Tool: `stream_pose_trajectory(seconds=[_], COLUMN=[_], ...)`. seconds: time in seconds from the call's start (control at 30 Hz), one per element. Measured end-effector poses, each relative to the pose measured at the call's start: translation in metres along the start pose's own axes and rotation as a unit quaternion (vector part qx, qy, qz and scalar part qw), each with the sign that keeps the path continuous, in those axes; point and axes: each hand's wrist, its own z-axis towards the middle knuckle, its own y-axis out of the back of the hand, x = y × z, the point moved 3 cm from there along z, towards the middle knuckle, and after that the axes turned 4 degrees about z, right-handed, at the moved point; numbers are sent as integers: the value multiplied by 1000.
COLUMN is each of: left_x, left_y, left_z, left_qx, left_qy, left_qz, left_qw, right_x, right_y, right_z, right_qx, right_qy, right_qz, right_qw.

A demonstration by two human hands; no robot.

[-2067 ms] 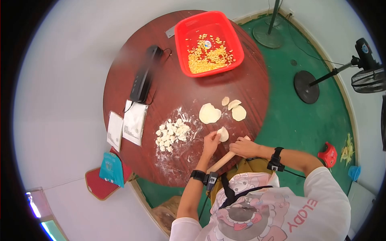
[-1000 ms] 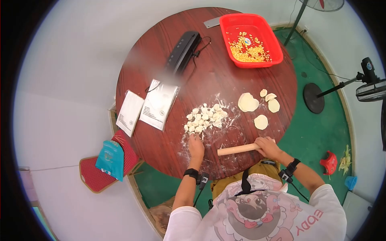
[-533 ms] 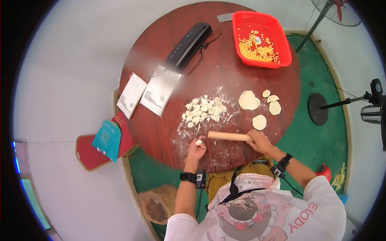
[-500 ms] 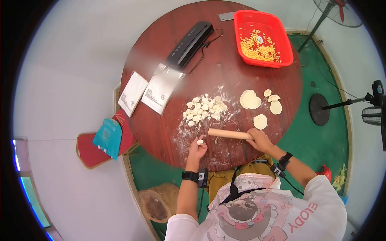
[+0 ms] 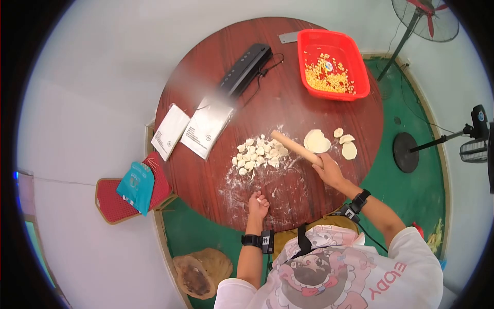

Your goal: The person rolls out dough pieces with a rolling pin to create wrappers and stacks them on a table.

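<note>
My right hand (image 5: 329, 169) is wrapped round one end of a wooden rolling pin (image 5: 297, 148). The pin is slanted, its far end beside a pile of small dough pieces (image 5: 252, 156). Near the table's front edge, my left hand (image 5: 259, 205) is closed, with a bit of a pale dough piece showing between its curled fingers. Rolled dough wrappers (image 5: 315, 141) lie beyond my right hand. Smaller wrappers (image 5: 349, 150) sit to their right. White flour is scattered around the pile and in front of my left hand.
On the round wooden table (image 5: 206, 180) are a red basin (image 5: 334, 62) with yellow kernels, a black sealing machine (image 5: 247, 69) with a cord, and plastic bag packs (image 5: 207, 129). Fans (image 5: 406, 153) stand at the right. A red chair (image 5: 110, 198) holds a teal bag (image 5: 137, 186).
My right hand has moved the rolling pin away from me, tilting its far end up toward the pile. The fingers of my left hand have curled in over the dough piece.
</note>
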Motion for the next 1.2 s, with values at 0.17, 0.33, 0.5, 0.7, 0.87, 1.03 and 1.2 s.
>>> stream_pose_trajectory(seconds=[0.17, 0.33, 0.5, 0.7, 0.87, 1.03, 1.2], left_x=[11, 16, 17, 34, 47, 55, 52], left_y=[-43, -23, -48, -42, -25, -34, -37], left_z=[-33, -22, -48, -35, 6, -1, -16], left_qx=[22, 180, 126, 43, -85, 5, 59], left_qy=[74, 106, 8, -54, -286, -512, -238], left_qz=[-45, -62, 30, 271, 541, 665, 499], left_qw=[996, 976, 992, 960, 786, 543, 831], right_x=[8, 7, 11, 9, 11, 3, -2], right_y=[-11, -29, -24, -12, -5, -5, -10], right_z=[18, 5, -13, -31, -40, -48, -59], right_qx=[-12, -10, 24, 38, 35, 49, 74], right_qy=[-53, -45, -47, -28, -25, -33, -32], right_qz=[35, 83, 78, 87, 85, 62, 46], right_qw=[998, 995, 996, 995, 995, 996, 996])
